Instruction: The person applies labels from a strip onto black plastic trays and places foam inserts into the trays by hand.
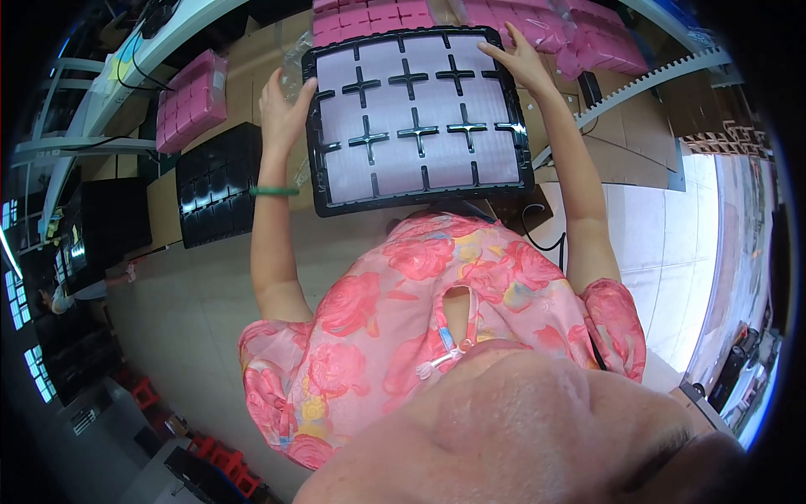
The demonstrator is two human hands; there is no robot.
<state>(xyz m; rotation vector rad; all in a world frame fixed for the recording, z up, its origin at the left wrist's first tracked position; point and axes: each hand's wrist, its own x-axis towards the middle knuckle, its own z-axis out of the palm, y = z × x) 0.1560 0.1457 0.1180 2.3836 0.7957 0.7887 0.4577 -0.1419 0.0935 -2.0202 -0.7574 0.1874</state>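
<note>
A black plastic tray (424,201) with raised cross-shaped dividers lies in front of me, tilted slightly. Pale lilac-white sheet material (386,107) fills the spaces between its dividers. My left hand (285,109), with a green bangle on the wrist, is at the tray's left edge, thumb by the rim and fingers spread upward, away from it. At the upper right corner is my right hand (527,69), its thumb reaching over the rim and its index finger stretched out apart from it. The right hand's other fingers are partly hidden.
Pink wrapped block packs (369,18) line the back of the cardboard-covered table (252,63), with another pink pack (191,101) at the left. A second black tray (220,185) stands at the left edge. A white toothed rail (651,82) crosses at the right.
</note>
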